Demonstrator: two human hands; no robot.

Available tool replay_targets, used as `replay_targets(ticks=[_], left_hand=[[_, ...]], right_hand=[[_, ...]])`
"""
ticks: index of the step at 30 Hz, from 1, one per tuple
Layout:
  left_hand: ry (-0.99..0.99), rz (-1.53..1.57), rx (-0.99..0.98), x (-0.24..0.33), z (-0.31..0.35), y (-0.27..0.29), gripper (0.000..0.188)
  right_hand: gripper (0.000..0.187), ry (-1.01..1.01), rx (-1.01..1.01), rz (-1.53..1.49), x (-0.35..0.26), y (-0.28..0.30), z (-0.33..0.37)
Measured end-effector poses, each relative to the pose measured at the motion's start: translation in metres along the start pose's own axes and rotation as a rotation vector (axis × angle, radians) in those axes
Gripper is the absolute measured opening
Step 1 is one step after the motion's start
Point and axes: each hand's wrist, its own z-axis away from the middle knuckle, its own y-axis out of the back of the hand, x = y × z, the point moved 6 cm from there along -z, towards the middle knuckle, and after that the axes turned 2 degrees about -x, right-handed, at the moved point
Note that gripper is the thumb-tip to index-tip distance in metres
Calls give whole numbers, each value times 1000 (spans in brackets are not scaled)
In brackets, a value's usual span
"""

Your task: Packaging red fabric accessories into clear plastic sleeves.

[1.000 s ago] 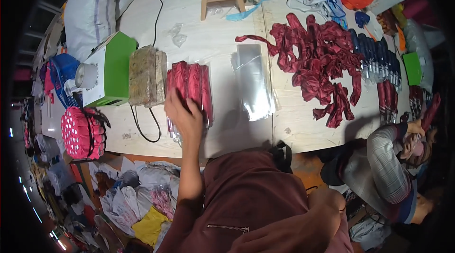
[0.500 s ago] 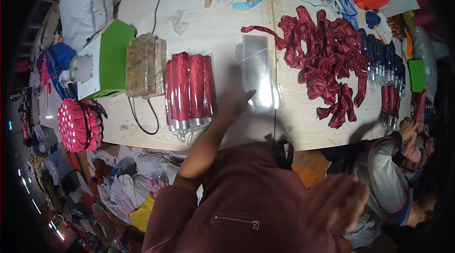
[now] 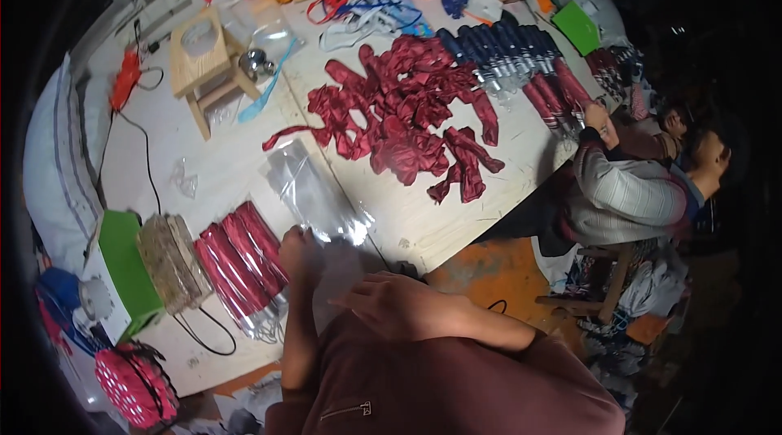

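Observation:
My left hand (image 3: 301, 260) is closed on a clear plastic bag (image 3: 338, 276) at the table's front edge. The bag hangs between my two hands. My right hand (image 3: 395, 305) lies beside the bag's right side, fingers stretched out; whether its fingertips touch the film is unclear. Just beyond is a stack of clear plastic bags (image 3: 314, 191), lying flat and shining. To the left of my left hand lie several red folded umbrellas (image 3: 244, 260) in clear wrapping. A loose heap of red fabric umbrella sleeves (image 3: 399, 109) spreads over the table beyond the bags.
A brick-like block (image 3: 171, 264) and a green-and-white box (image 3: 122, 272) stand at left. A small wooden stool (image 3: 199, 60) sits farther back. Dark blue folded umbrellas (image 3: 509, 52) lie at back right. Another person (image 3: 627, 191) sits at the table's right side.
The view has swung to the right. My left hand has taken hold of a clear bag from the stack, and my right hand has come in from the lower right to beside it.

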Motion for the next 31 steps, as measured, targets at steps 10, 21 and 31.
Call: replay_targets(ticks=[10, 21, 31], left_hand=[[-35, 220, 138, -9, -5, 6, 11], [222, 1160, -193, 11, 23, 14, 21], [-238, 785, -451, 149, 77, -17, 21]], right_hand=[[42, -34, 14, 101, 1, -15, 22], [37, -72, 108, 82, 4, -31, 55], [29, -308, 406, -106, 5, -40, 128]])
